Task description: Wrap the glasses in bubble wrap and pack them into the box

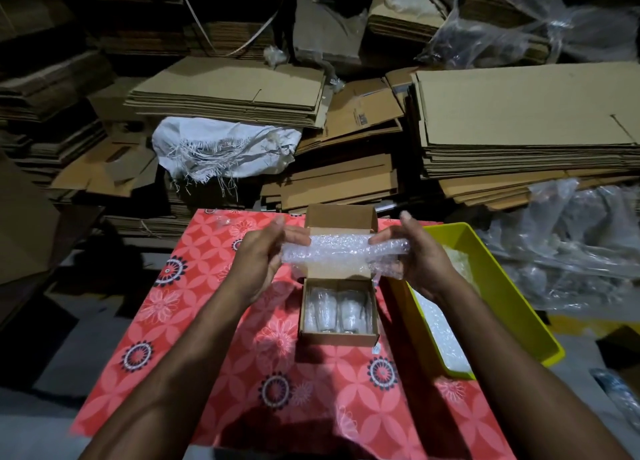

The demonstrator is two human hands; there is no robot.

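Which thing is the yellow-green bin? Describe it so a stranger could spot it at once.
Start at the red flowered tablecloth in the middle. At its right edge, beside the small open cardboard box, sits the yellow-green bin. It is the only bright plastic tub here, long, open-topped, with white bubble wrap inside.

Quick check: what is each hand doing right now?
Left hand: grips the left end of the bubble wrap roll.
Right hand: grips the roll's right end.

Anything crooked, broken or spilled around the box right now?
Nothing stands out. The box sits square on the red cloth, two wrapped glasses side by side inside. Both hands, left and right, hold a bubble-wrap roll level above it.
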